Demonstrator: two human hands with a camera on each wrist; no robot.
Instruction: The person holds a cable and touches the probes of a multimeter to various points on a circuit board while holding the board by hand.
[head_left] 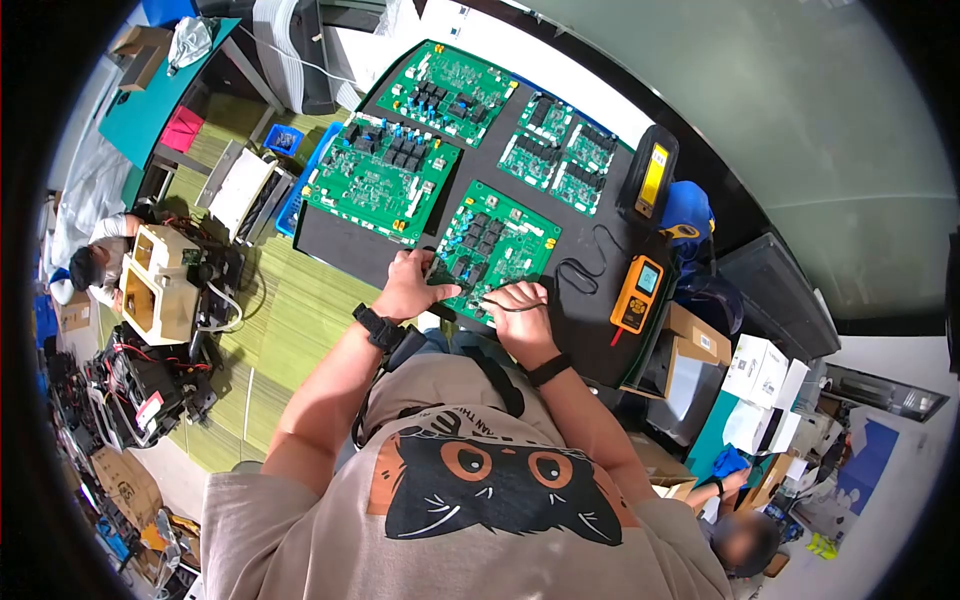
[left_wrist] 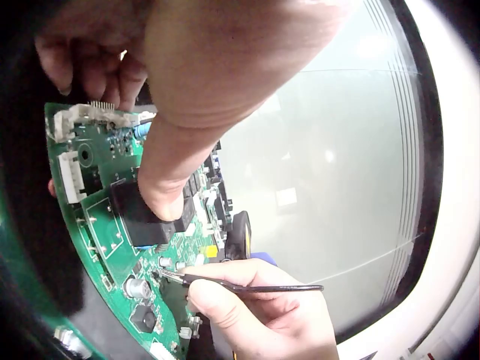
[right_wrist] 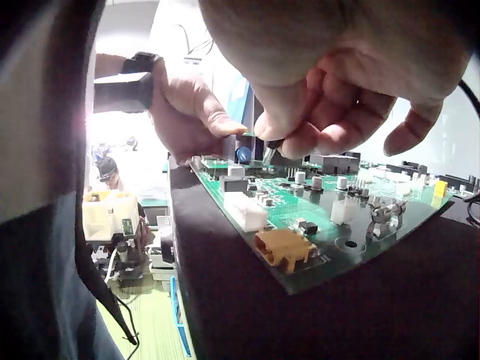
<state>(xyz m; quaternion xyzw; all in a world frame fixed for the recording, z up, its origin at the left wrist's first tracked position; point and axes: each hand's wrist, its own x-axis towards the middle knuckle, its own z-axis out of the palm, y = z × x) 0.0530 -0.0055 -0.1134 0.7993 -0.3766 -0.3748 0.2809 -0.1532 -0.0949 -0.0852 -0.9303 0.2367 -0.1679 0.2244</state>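
A green circuit board (head_left: 520, 245) lies on the dark mat at the table's front edge. My left hand (head_left: 405, 287) grips its left edge, and in the left wrist view the thumb of that hand (left_wrist: 169, 169) presses on a black block component. My right hand (head_left: 524, 322) pinches a thin black tool with a metal tip (left_wrist: 232, 286). That tip touches or nearly touches the board beside small round capacitors (left_wrist: 138, 288). In the right wrist view the fingertips of my right hand (right_wrist: 330, 112) are low over the board (right_wrist: 289, 214), close to the left thumb.
Two large boards (head_left: 385, 180) (head_left: 450, 92) and a group of small boards (head_left: 558, 150) lie beyond. On the right are a black cable (head_left: 580, 270), an orange meter (head_left: 637, 293), a black device with a yellow display (head_left: 654, 176) and cardboard boxes (head_left: 690, 345). Other people sit at both sides.
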